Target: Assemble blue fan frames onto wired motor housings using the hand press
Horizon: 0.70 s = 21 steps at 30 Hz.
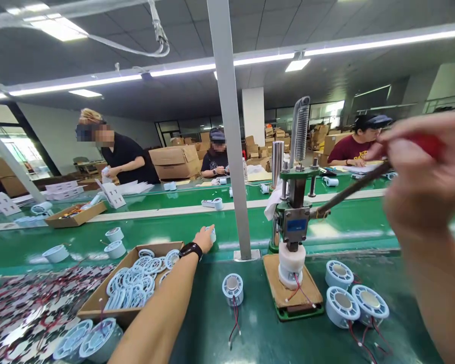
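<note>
My left hand, with a black watch on its wrist, reaches out over the green conveyor. Its fingers are closed round a light-blue round housing, mostly covered by the hand. On the right, my right hand, slightly blurred, grips the red-knobbed lever of a hand press. Under the press ram, a white round piece stands on the brown base board, red and black wires trailing from it. One light-blue motor-like unit with wires stands left of the press; several similar units stand to its right.
A cardboard box of light-blue rings stands at left, beside a spread of wired flat parts. A grey upright post rises between my hand and the press. Several people sit or stand across the conveyor.
</note>
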{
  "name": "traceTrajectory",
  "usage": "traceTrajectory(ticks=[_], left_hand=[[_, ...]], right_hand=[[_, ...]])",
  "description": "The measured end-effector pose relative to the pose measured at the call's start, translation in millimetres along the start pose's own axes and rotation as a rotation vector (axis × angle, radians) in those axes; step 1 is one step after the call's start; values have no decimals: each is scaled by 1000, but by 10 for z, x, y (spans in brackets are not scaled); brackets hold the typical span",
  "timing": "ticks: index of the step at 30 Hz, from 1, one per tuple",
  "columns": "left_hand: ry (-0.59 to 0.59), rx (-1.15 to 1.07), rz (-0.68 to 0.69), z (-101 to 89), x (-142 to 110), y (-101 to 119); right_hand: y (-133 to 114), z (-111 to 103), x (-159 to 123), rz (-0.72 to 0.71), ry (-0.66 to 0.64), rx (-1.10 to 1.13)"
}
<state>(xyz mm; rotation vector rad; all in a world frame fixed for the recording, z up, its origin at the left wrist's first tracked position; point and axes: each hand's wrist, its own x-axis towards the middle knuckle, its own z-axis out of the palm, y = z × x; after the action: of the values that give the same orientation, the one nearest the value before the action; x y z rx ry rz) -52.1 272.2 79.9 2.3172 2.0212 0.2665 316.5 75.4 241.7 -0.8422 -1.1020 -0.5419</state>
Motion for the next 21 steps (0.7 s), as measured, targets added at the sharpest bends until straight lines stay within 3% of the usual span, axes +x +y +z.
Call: traceTrajectory(ticks=[4,7,11,16,19,21], left_hand=[[-20,120,26,24,-14,-11],[-42,194,59,-58,-55,25],[-117,267,161,-172,-382,92],[-272,307,303,-273,-1168,96],[-299,344,308,-334,-1496,79],[-282,373,302,-374,-1625,110]], right_hand=[[318,779,548,34,-142,-59],[504,1059,644,63,-151,-113],[579,1043,562,69,-145,-167],[567,1021,586,63,-153,-184],[563,994,665,135,-241,-142],[527,877,628,99,-303,-169]])
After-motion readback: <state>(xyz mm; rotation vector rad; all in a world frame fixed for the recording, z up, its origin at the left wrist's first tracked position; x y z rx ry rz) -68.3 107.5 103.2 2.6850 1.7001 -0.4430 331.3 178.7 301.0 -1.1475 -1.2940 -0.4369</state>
